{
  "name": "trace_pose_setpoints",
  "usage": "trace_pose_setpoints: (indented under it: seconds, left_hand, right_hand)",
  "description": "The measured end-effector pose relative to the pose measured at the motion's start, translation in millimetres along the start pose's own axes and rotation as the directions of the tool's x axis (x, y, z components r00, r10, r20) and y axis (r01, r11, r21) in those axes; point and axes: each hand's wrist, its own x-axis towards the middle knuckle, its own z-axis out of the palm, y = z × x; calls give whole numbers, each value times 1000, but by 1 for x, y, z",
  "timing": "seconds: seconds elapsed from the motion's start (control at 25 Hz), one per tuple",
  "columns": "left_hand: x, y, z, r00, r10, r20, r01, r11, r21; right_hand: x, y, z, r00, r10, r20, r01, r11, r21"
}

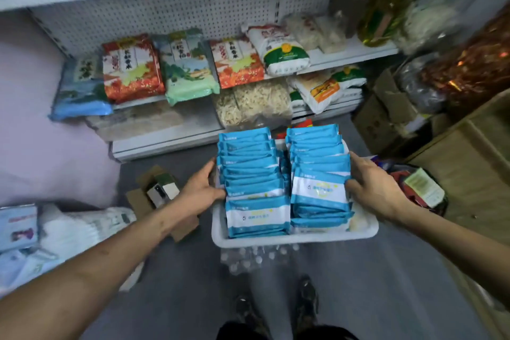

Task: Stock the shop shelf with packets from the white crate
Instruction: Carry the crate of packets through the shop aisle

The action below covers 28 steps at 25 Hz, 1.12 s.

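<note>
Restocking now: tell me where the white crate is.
The white crate is lower centre in the head view, between the left hand and right hand.

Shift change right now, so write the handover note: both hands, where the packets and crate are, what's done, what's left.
Left hand: at the white crate's left rim, against the left packet row; grip unclear.
Right hand: grips the right row of blue packets.
Crate: holds two rows, in front of the shelf.
Done: no blue packets seen on the shelf.
Left: shelve them all.
</note>
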Motion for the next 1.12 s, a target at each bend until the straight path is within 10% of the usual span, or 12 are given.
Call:
trace_pose_setpoints:
  seconds: [0.32,0.56,0.96,1.12]
  left_hand:
    - [-2,250,35,914,325,242,-366,919,150]
    - [-13,364,141,775,423,470,-568,792,224]
    - [-98,514,502,462,369,807,-814,537,220]
    - [-169,551,655,282,317,905,-850,519,83]
  right_hand:
    - [-127,39,-192,888,192,-417,-165,981,101]
    - [-241,110,-251,834,283,-474,-195,954,226]
    - [-523,317,-317,569,627,-532,-382,775,504]
    - [-631,372,-311,325,777,-539,-471,627,620]
